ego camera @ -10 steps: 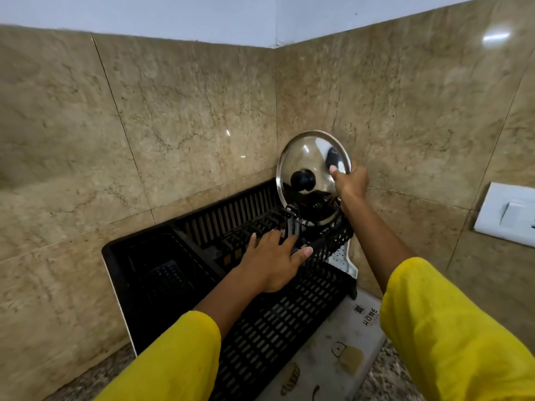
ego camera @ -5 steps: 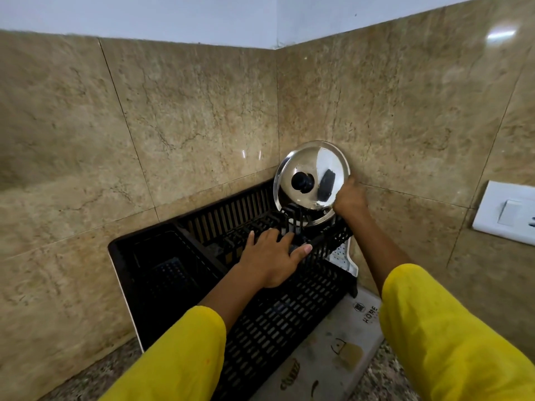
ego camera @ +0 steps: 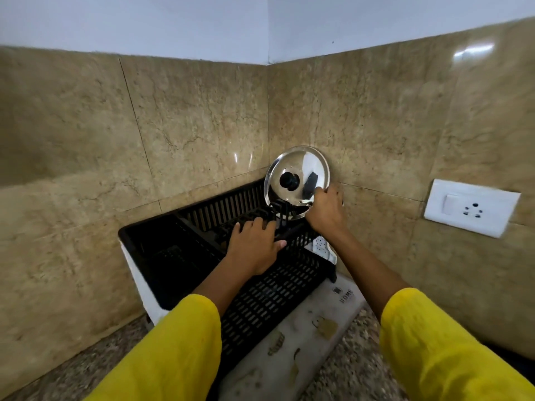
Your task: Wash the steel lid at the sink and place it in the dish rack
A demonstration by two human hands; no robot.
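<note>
Steel lid [ego camera: 301,166] stands upright at the dish rack's [ego camera: 260,296] far right corner.
Right hand [ego camera: 325,211] grips its rim; left hand [ego camera: 253,246] rests open on the rack.

Left hand [ego camera: 254,247] flat — right hand [ego camera: 325,211] seemingly gripping.

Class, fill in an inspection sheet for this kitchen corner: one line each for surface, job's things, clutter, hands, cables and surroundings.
Surface: speckled granite counter, with a printed white mat under the rack.
Job's things: round shiny steel lid with black knob standing on edge at the far end of the black slotted plastic dish rack, near the wall corner.
Clutter: white perforated object at the rack's right edge; what it is cannot be told.
Hands: right hand grips the lid's lower right rim; left hand rests flat on the rack.
Cables: nothing seen.
Surroundings: beige marble wall tiles; white switch and socket plate on the right wall.
</note>
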